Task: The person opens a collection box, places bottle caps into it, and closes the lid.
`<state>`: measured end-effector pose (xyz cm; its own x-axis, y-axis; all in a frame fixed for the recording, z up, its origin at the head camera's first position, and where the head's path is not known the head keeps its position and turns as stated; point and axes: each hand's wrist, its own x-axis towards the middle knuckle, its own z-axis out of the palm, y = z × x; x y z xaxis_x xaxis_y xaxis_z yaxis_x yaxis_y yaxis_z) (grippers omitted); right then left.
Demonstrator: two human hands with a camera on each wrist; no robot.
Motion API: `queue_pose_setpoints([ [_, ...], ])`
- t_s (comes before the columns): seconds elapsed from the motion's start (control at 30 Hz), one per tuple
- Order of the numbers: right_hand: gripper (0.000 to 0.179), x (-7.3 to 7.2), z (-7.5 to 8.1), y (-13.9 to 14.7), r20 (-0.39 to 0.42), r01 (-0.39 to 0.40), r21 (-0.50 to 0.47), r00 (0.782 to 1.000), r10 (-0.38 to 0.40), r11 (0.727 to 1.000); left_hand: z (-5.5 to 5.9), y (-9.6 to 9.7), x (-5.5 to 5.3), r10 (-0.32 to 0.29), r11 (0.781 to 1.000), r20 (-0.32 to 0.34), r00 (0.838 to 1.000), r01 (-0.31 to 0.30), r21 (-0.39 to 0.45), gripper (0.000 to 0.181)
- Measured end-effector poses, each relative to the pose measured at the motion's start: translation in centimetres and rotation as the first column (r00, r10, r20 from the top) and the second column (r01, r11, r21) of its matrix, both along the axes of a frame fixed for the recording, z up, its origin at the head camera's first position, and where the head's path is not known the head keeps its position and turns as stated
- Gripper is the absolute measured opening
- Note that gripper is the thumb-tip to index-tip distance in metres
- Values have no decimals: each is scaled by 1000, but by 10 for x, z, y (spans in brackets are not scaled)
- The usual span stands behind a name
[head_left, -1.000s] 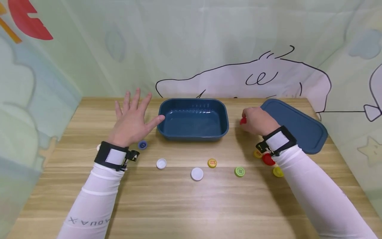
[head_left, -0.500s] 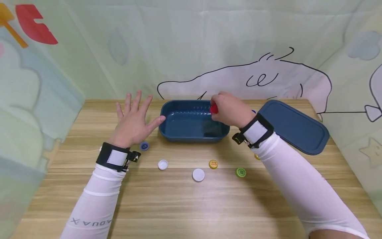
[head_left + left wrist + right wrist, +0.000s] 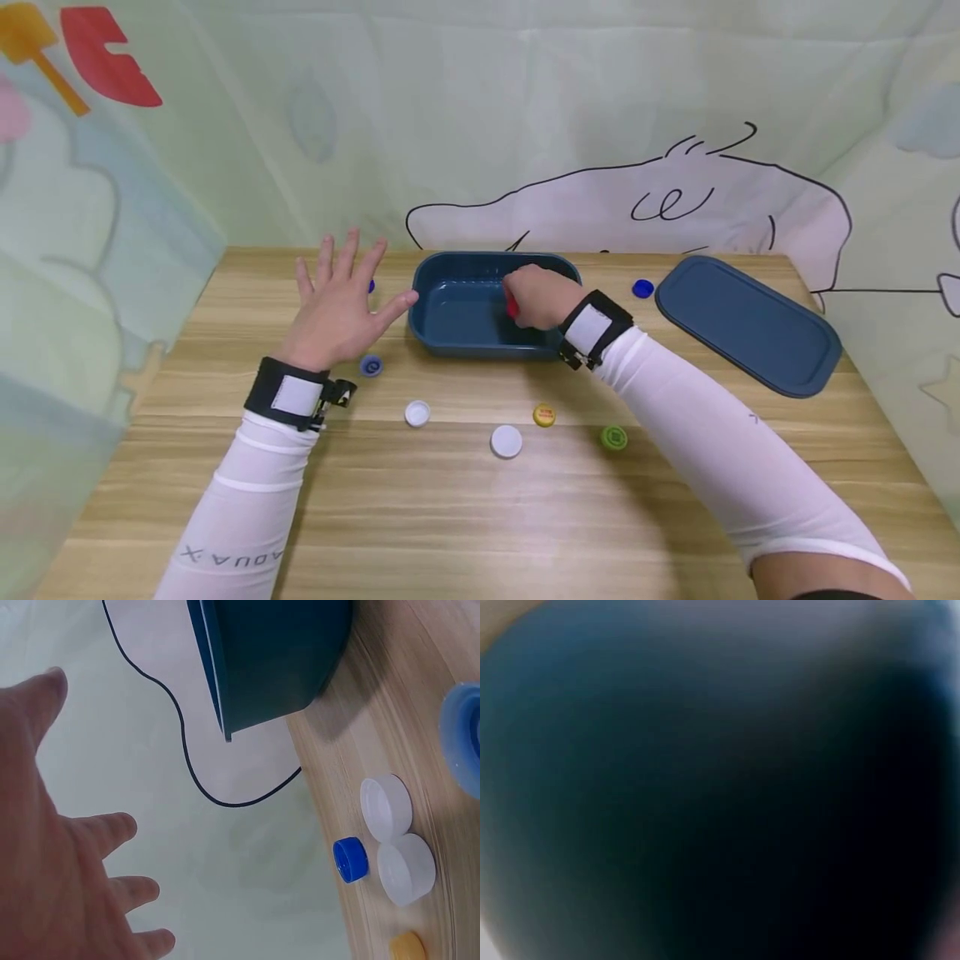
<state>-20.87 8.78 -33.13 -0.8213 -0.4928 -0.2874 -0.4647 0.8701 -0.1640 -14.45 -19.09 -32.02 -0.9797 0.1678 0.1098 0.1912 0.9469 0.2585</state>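
Observation:
My right hand (image 3: pixel 543 296) reaches over the right half of a deep blue rectangular container (image 3: pixel 457 346) and pinches a red bottle cap (image 3: pixel 512 302) between its fingers. The dark container wall (image 3: pixel 630 787) fills the blurred right wrist view. With fingers spread, my left hand (image 3: pixel 333 308) hovers palm down to the left of the container, its thumb tip at the rim in the head view. Below that hand lies a blue cap (image 3: pixel 371 365). The left wrist view has the left hand (image 3: pixel 52 840) beside white caps (image 3: pixel 386 806), a small blue cap (image 3: pixel 350 859) and a yellow cap (image 3: pixel 407 947).
A flat blue lid (image 3: pixel 750 325) lies at the right, a dark blue cap (image 3: pixel 642 288) beside it. Along the front are two white caps (image 3: pixel 506 442), a yellow cap (image 3: pixel 544 415) and a green cap (image 3: pixel 614 437). A printed cloth (image 3: pixel 465 125) stands behind the wooden table.
My right hand has carried the red cap leftward from beside the lid and down over the container. The dark blue cap by the lid has come into view. My left hand stays in place.

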Motion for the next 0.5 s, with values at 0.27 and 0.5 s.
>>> queue_pose_setpoints([
  [0.27,41,1,5,7,19,3,-6,1000,-3,1000,0,-8,1,34,999,15,999,-34,18,72],
  [0.5,47,6,49,29,-45,13,-74,999,-16,997,0,-15,0,65,998,34,997,-65,22,71],
])
